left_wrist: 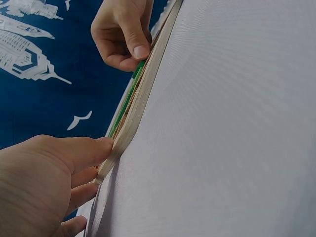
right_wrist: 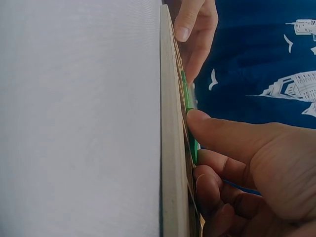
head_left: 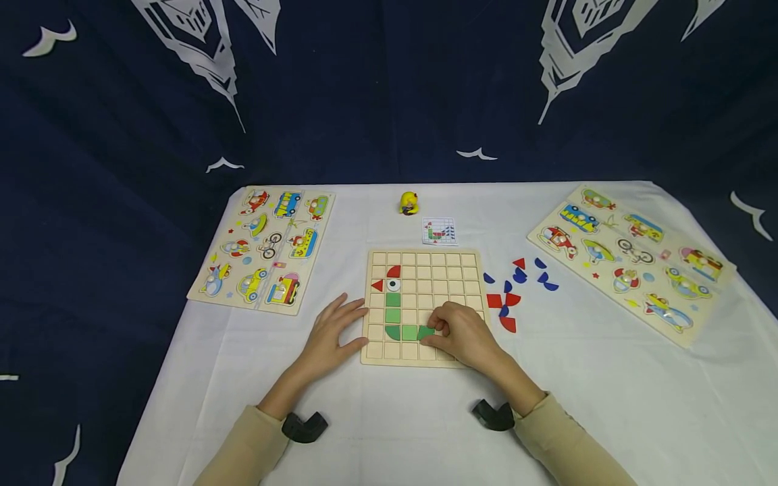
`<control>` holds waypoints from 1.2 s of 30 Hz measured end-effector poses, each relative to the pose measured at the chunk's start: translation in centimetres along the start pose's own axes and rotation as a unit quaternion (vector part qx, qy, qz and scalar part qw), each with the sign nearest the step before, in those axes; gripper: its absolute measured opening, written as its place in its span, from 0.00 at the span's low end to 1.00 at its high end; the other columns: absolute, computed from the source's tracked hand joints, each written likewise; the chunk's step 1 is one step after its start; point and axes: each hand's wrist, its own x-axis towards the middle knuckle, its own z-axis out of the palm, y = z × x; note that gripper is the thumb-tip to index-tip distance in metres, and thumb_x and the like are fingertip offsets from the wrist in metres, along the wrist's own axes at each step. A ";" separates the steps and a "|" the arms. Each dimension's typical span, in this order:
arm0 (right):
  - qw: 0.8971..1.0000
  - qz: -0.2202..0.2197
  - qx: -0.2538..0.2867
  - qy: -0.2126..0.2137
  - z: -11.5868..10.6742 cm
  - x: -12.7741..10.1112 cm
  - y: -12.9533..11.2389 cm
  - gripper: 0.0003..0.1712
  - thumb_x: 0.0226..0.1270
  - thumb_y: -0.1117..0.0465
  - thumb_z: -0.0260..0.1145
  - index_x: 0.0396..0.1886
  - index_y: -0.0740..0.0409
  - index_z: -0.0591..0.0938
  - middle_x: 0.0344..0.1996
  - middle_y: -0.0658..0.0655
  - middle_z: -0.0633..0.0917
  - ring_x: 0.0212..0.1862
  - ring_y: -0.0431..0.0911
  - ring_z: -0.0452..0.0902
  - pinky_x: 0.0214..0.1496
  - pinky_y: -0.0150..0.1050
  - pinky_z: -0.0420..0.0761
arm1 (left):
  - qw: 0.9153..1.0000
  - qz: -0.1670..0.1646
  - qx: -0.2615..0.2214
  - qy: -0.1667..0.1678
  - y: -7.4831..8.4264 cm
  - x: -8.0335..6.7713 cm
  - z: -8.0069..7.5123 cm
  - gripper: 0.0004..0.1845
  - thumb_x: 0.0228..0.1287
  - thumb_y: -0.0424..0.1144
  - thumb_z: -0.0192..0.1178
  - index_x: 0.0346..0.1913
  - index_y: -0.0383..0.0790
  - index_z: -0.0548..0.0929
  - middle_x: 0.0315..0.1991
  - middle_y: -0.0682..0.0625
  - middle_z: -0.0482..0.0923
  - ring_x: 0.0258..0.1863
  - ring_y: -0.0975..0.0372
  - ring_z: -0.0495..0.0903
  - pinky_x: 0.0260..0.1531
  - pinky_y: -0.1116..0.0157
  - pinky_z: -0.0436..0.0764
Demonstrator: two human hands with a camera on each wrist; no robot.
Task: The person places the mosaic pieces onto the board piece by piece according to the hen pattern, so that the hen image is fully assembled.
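A wooden grid board (head_left: 446, 283) lies in the middle of the table. In its left columns sit red pieces, a white square with a black dot (head_left: 393, 285), green squares (head_left: 393, 315) and a green rounded piece (head_left: 392, 333). My right hand (head_left: 464, 335) pinches another green rounded piece (head_left: 425, 332) between thumb and forefinger, at the right end of the green row. In the right wrist view, that piece is mostly hidden behind the thumb. My left hand (head_left: 331, 334) rests with spread fingers against the board's left edge; its thumb touches the rim in the left wrist view.
Loose red pieces (head_left: 507, 325) and blue pieces (head_left: 519, 276) lie right of the board. A small pattern card (head_left: 439, 231) and a yellow toy duck (head_left: 409, 203) are behind it. Picture puzzle boards stand flat at left (head_left: 261, 250) and right (head_left: 632, 260).
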 end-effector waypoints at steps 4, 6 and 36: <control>1.000 -0.001 -0.003 0.000 -0.1 0.0 0.0 0.14 0.44 0.58 0.82 0.25 0.56 0.84 0.22 0.48 0.77 0.25 0.38 0.67 0.28 0.30 0.69 | 1.000 -0.002 0.000 -0.001 0.0 0.0 0.0 0.28 0.56 0.36 0.70 0.62 0.38 0.78 0.68 0.45 0.71 0.76 0.47 0.53 0.70 0.39 0.50; 1.000 0.001 -0.003 0.001 -0.1 0.0 -0.1 0.13 0.44 0.58 0.82 0.26 0.55 0.84 0.22 0.48 0.76 0.25 0.38 0.67 0.28 0.30 0.69 | 1.000 -0.002 0.000 -0.001 0.0 0.0 0.0 0.29 0.56 0.36 0.70 0.62 0.38 0.78 0.69 0.45 0.71 0.76 0.47 0.52 0.70 0.39 0.50; 1.000 -0.019 0.003 -0.015 -0.3 -0.1 0.1 0.13 0.51 0.62 0.77 0.39 0.53 0.88 0.29 0.48 0.81 0.28 0.38 0.69 0.29 0.30 0.68 | 1.000 -0.002 0.003 0.000 0.0 0.0 0.1 0.29 0.56 0.37 0.70 0.62 0.38 0.78 0.69 0.45 0.70 0.76 0.47 0.52 0.70 0.39 0.50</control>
